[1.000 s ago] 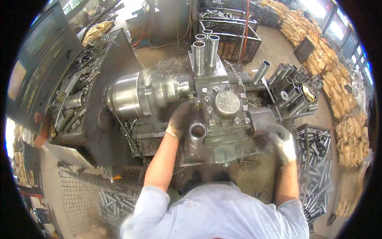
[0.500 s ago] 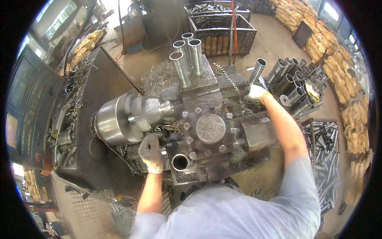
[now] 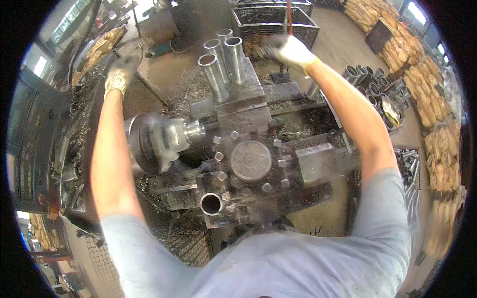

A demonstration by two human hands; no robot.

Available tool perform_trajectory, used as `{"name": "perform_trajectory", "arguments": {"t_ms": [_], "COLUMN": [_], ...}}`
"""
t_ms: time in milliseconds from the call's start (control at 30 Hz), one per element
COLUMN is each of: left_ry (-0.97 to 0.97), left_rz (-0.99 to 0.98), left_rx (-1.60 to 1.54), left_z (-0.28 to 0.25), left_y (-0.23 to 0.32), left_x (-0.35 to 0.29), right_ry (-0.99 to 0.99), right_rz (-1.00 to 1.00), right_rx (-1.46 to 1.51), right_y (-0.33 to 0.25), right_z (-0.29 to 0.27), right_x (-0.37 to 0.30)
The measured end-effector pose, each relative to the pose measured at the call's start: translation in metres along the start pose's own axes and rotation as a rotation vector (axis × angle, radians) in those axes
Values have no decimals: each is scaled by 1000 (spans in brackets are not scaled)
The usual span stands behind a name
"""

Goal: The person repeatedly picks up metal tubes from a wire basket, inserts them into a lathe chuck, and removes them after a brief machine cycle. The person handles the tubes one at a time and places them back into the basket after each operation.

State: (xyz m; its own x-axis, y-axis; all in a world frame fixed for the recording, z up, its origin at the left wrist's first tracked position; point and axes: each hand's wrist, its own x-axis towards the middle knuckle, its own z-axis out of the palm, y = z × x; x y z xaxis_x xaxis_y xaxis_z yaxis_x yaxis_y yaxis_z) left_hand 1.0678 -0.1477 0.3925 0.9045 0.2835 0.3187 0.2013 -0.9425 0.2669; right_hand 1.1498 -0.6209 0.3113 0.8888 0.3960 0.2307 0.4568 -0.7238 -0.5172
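Observation:
My left hand, in a pale glove with dark fingers, is raised at the far left beside the dark edge of a metal guard. Its fingers are blurred, and whether they grip anything is hidden. Gloved in white, my right hand reaches far forward over the lathe, right of several upright steel tubes. A small curled metal shaving shows at its smeared, closed fingertips. Between my arms, the lathe chuck looks blurred, with a short shiny tube at its centre. The bolted tool post stands to its right.
Another steel tube end faces up at the tool post's near left corner. More tubes stand grouped on the right, with a yellow-white glove among them. A mesh bin stands beyond the lathe. Stacked tan sacks line the far right.
My left hand has moved from beside the tool post forward and left to the guard. My right hand has gone forward and left; the long shaving has left its former place. The view has shifted slightly.

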Motion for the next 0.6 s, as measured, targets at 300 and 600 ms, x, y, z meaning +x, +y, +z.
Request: {"name": "perform_trajectory", "arguments": {"t_ms": [300, 600], "left_ry": [201, 80], "left_rz": [412, 153], "left_rx": [-274, -436], "left_z": [-2, -25], "left_y": [-14, -10], "left_x": [-188, -318], "right_ry": [-1098, -953], "right_rz": [-219, -127], "right_rx": [-704, -707], "right_y": [92, 239], "right_z": [103, 196], "right_x": [-86, -151]}}
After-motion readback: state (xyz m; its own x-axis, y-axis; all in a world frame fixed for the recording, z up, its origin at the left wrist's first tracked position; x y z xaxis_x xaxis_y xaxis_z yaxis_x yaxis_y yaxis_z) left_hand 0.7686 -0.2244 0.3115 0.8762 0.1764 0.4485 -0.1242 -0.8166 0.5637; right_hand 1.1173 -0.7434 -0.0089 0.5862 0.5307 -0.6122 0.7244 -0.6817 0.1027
